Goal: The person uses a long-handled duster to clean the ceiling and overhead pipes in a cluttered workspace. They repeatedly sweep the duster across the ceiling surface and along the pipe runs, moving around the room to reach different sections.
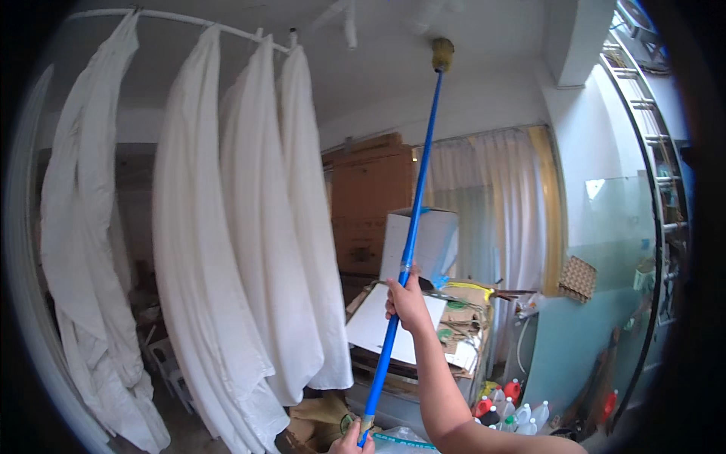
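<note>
A long blue telescopic pole [418, 200] slants upward from the lower middle of the head view. On its far end is a yellowish brush head [442, 54], up by the ceiling; whether it touches the ceiling I cannot tell. My right hand [408, 303] wraps round the pole just below its joint collar. Lower down, at the bottom edge, my left hand [352, 440] grips the pole near its lower end. Part of that hand is cut off by the frame.
White curtains [227, 250] hang from a pipe [197, 20] on the left. Behind the pole stand a white box [439, 234] and stacked flat cardboard [465, 321]. Several plastic bottles [522, 412] sit on the floor at right. A ladder [650, 140] leans along the right wall.
</note>
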The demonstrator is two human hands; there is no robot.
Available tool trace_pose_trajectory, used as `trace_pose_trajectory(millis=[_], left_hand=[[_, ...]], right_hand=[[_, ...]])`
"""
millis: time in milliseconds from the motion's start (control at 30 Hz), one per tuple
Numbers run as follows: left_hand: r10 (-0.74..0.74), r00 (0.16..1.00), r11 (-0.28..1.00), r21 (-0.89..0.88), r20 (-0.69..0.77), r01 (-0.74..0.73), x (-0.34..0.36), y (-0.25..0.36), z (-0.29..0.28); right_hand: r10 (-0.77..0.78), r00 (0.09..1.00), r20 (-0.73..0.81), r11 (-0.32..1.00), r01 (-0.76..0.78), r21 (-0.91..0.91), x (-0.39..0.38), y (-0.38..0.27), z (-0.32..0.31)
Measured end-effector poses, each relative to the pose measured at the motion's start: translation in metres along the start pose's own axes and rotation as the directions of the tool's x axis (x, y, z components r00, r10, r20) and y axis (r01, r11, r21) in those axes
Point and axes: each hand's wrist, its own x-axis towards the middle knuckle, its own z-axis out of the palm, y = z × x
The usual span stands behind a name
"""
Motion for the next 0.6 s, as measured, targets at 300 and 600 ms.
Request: trace_pose_trajectory(millis=[300, 600], left_hand=[[-0.085, 0.995, 0.996, 0.021, -0.049, 0.086, 0.001, -0.003, -0.035], [0.006, 0.988, 0.991, 0.136, -0.154, 0.015, 0.045, 0.012, -0.038]], right_hand=[[0.013, 0.994, 0.109, 1.000, -0.012, -0.015, 0.012, 0.033, 0.063], [0.014, 0.985, 0.170, 0.995, -0.031, 0.093, 0.066, 0.057, 0.102]])
